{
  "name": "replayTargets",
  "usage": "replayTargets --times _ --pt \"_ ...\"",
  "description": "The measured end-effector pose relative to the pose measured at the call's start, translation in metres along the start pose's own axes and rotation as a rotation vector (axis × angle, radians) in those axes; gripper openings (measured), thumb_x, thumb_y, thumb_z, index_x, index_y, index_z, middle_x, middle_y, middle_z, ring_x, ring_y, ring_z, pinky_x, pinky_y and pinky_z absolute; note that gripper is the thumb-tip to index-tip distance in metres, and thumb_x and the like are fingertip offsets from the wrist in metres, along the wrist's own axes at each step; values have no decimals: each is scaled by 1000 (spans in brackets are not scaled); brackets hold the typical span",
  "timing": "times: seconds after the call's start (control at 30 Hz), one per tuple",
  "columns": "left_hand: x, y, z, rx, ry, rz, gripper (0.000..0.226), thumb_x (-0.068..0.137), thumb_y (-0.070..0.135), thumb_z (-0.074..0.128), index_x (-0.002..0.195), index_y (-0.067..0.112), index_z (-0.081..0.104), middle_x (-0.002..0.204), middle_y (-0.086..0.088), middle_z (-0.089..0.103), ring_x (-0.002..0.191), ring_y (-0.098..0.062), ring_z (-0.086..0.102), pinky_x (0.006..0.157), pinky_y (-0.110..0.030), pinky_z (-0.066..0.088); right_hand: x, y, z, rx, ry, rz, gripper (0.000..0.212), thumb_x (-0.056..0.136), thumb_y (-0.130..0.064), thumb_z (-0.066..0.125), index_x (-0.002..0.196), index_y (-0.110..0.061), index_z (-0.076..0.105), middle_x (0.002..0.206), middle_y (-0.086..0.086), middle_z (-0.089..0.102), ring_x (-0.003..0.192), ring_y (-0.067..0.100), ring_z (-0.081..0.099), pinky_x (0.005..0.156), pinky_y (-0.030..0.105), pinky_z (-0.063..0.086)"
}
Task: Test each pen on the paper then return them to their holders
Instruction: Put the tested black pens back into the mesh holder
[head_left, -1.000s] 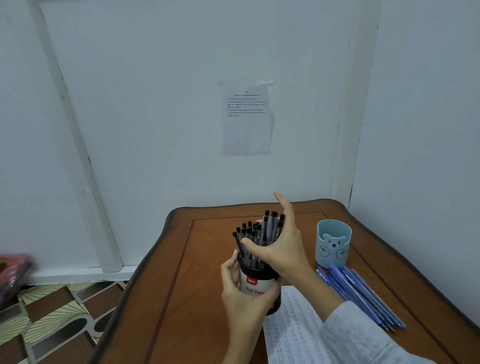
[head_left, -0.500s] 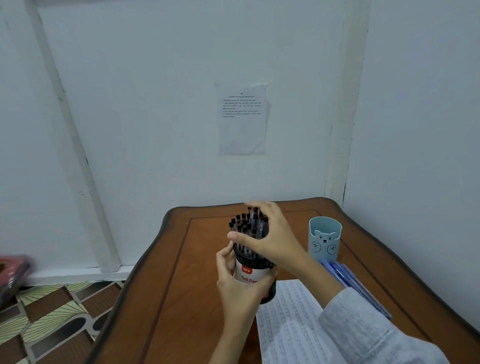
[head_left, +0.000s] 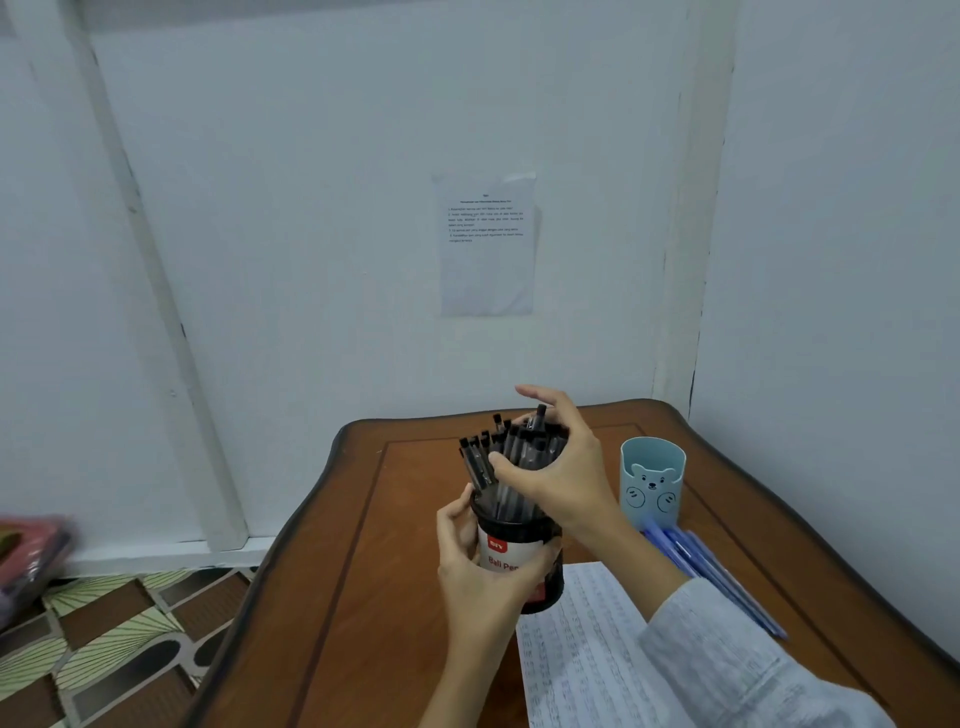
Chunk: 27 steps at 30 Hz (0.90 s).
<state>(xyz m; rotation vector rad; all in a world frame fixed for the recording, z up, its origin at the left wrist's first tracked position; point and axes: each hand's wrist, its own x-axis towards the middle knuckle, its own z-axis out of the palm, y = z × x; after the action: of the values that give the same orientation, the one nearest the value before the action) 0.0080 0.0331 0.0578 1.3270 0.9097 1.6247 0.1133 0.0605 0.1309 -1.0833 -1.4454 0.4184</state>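
Left hand (head_left: 478, 571) is wrapped round the black tub (head_left: 524, 525) at mid counter (head_left: 363, 597). Label reads "Ball Pe", the rest is behind fingers. Right hand (head_left: 561, 467) curls round the black pens (head_left: 498, 452) standing in it. Printed paper (head_left: 582, 649) lies just right of the tub. Bear-face cup (head_left: 652, 483) stands further right, with blue pens (head_left: 711, 577) loose beside it. Wall notice (head_left: 485, 244) is too small to read.
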Motion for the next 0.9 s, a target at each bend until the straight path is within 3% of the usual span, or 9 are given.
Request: replayTargets --times 0.1,0.17,0.3,0.43,0.53,0.63,0.77,0.83,0.9 --pt "6 7 0 -9 4 5 85 54 4 91 122 25 45 106 6 70 100 -7 66 73 -19 55 6 -3 -7 3 -161 3 88 59 -42 89 133 -48 42 118 -12 57 110 -2 55 93 22 47" --pt "8 9 -2 -5 0 4 84 54 6 91 121 29 45 106 7 70 99 -6 66 71 -17 53 7 -3 -12 18 -171 29 91 56 -52 85 134 -52 38 128 -14 50 118 -2 49 94 21 42" --pt "8 7 -4 -19 1 5 91 56 4 90 126 34 40 109 10 70 100 -5 66 71 -16 53 1 0 -13 -52 -175 -14 75 62 -47 86 127 -49 49 128 -18 50 117 -6 48 96 24 44" --pt "6 2 -4 56 -30 65 94 56 6 91 130 36 41 116 10 66 108 -10 63 85 -32 56 -10 10 -2 -107 -111 -59 74 62 -40 89 125 -44 52 121 -17 53 114 -4 51 96 22 46" --pt "5 2 -5 45 -62 75 93 57 4 90 131 35 43 118 11 65 111 -11 62 88 -38 55 -7 10 1 -103 -11 -102 67 63 -30 86 122 -37 56 113 -12 58 108 -4 54 93 23 49" --pt "8 4 -4 0 -76 62 96 58 0 89 133 34 41 121 6 65 113 -14 62 90 -39 54 -1 6 1 -91 -16 -123 63 66 -23 85 121 -35 57 111 -13 59 108 -2 55 93 22 48" --pt "17 10 -4 -11 -78 78 101 58 -4 87 137 34 36 120 6 66 111 -13 63 87 -34 55 5 1 2 -15 25 -116 56 72 -29 83 122 -35 59 115 -9 55 110 -1 53 95 25 48" --pt "19 11 -3 22 -80 90 102 57 0 89 137 36 35 118 5 67 110 -12 63 88 -33 55 6 -1 3 10 30 -69 62 71 -39 83 126 -39 55 120 -11 48 114 -3 48 96 17 43" --pt "20 9 -2 38 -72 92 101 56 1 89 135 37 38 116 6 67 109 -10 64 87 -34 56 9 -1 2 -120 -41 -68 67 67 -42 85 126 -39 56 121 -10 46 115 -1 46 96 13 39"
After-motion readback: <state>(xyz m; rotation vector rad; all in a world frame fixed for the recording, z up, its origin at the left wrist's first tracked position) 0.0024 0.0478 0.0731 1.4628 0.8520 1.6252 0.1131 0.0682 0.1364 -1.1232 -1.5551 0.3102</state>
